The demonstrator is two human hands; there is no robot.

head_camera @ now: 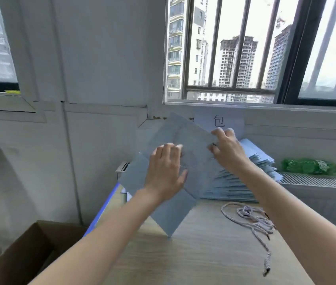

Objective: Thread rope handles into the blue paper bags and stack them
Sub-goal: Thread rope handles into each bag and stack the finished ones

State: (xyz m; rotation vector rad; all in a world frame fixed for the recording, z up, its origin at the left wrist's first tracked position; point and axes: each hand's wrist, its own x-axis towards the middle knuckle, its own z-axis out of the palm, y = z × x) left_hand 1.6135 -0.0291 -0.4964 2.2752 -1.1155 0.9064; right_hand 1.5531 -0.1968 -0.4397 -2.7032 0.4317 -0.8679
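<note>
A flat blue paper bag [185, 138] is held up, tilted, above the wooden table [204, 254]. My left hand [166, 171] lies against the bag's near face with its fingers fairly straight. My right hand [225, 148] pinches the bag's upper right edge beside a small hole. A thin rope loop shows faintly on the bag by my left hand. Another blue bag [173, 214] lies slanted on the table below. A fanned stack of blue bags [245, 177] sits behind on the right. Loose rope handles [253, 221] lie on the table at right.
A green plastic bottle [311, 166] lies on the radiator grille [317, 181] at the right. An open cardboard box [25, 254] stands on the floor at lower left. A paper sheet with a printed character [219, 120] leans on the wall under the barred window.
</note>
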